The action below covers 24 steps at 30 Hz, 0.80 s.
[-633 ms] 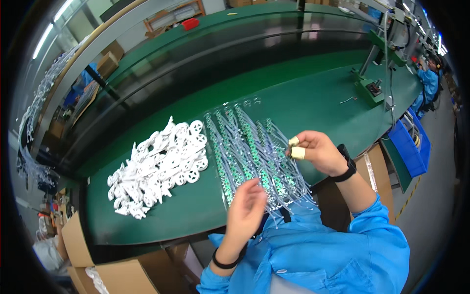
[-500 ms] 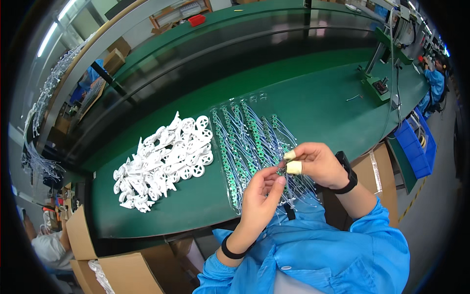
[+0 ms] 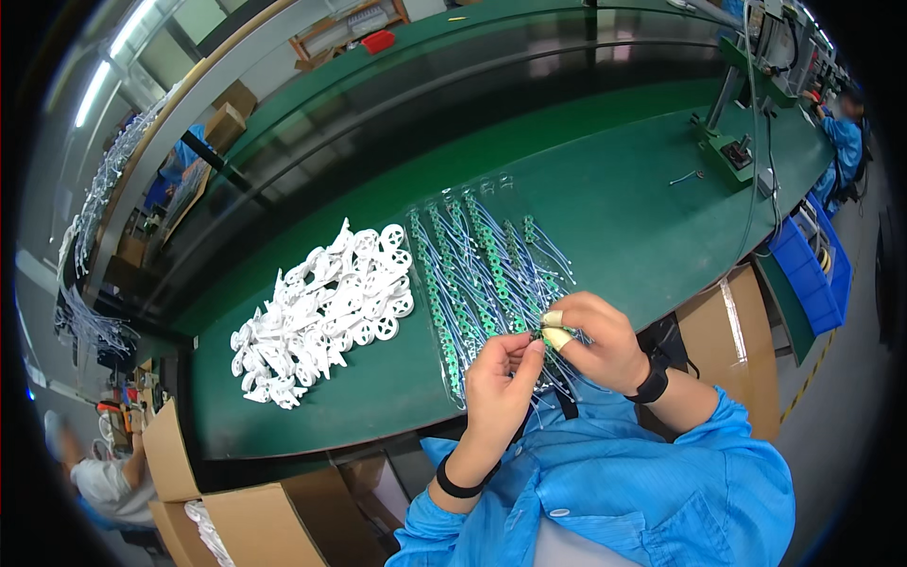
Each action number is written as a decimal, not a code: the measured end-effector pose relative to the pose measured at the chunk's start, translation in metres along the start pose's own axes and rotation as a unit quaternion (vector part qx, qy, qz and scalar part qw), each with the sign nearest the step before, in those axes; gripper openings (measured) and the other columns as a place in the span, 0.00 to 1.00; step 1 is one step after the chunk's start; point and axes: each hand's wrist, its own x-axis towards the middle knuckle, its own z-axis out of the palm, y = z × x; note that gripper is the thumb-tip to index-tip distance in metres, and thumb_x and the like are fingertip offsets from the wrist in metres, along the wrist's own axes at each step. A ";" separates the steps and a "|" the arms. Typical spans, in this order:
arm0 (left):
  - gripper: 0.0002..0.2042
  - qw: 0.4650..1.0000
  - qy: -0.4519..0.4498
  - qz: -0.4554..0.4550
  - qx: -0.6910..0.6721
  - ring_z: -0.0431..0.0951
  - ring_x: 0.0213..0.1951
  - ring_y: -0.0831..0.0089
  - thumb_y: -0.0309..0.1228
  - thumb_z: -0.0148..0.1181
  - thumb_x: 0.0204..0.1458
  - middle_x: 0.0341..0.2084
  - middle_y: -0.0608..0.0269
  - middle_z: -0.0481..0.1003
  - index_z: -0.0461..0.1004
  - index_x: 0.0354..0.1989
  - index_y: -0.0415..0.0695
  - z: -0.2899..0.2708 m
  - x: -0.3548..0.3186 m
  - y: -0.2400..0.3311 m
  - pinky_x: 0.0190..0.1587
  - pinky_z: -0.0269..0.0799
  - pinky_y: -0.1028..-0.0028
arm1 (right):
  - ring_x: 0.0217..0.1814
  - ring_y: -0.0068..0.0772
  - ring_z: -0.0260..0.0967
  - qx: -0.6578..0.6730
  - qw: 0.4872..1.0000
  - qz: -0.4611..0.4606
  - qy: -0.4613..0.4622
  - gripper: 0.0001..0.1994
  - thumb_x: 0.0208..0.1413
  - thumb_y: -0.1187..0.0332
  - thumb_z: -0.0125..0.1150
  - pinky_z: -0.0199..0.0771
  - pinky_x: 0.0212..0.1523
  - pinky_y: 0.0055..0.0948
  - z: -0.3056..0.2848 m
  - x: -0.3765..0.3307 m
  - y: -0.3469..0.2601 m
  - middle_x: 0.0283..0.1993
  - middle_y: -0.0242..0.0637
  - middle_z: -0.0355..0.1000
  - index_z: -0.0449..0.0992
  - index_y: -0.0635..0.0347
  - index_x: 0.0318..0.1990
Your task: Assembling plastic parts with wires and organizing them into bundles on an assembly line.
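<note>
My left hand and my right hand meet at the bench's near edge, fingertips pinched together. Between them is a small green circuit board, mostly hidden by the fingers. Yellowish finger cots cover the thumb and a finger of my right hand. Just beyond and left of my hands, several rows of small green circuit boards with thin blue and white wires lie on a clear plastic tray. Farther left is a loose heap of white plastic parts, some with spoked round ends.
The green bench has a raised dark ledge at the back. A bench press stands at the far right, with a loose wired piece near it. Open cardboard boxes, a blue bin and two other people are around the bench.
My right hand has tilted downward and closed in over my left fingertips. The pinched piece is now lower and more covered. The view has shifted slightly.
</note>
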 end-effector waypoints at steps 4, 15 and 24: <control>0.08 0.999 0.002 -0.024 -0.047 0.76 0.32 0.78 0.21 0.57 0.54 0.30 0.59 0.76 0.69 0.41 0.32 0.001 0.000 0.008 0.37 0.73 0.80 | 0.42 0.28 0.72 0.426 0.853 0.299 0.010 0.09 0.54 0.77 0.57 0.74 0.43 0.29 -0.004 -0.005 0.016 0.41 0.35 0.73 0.72 0.61 0.43; 0.09 0.980 0.025 0.038 0.192 0.72 0.25 0.84 0.25 0.58 0.54 0.28 0.62 0.76 0.74 0.41 0.33 0.004 0.001 -0.001 0.25 0.68 0.83 | 0.37 0.22 0.72 0.404 0.842 0.354 -0.055 0.11 0.56 0.76 0.58 0.75 0.36 0.21 0.003 -0.006 0.017 0.39 0.36 0.74 0.69 0.63 0.46; 0.17 0.996 0.019 0.032 0.082 0.73 0.32 0.81 0.23 0.56 0.55 0.32 0.62 0.74 0.67 0.53 0.35 -0.046 -0.003 0.004 0.35 0.69 0.81 | 0.34 0.21 0.72 0.063 0.930 0.361 0.018 0.10 0.51 0.73 0.62 0.71 0.34 0.20 -0.093 0.059 0.120 0.33 0.35 0.75 0.72 0.66 0.40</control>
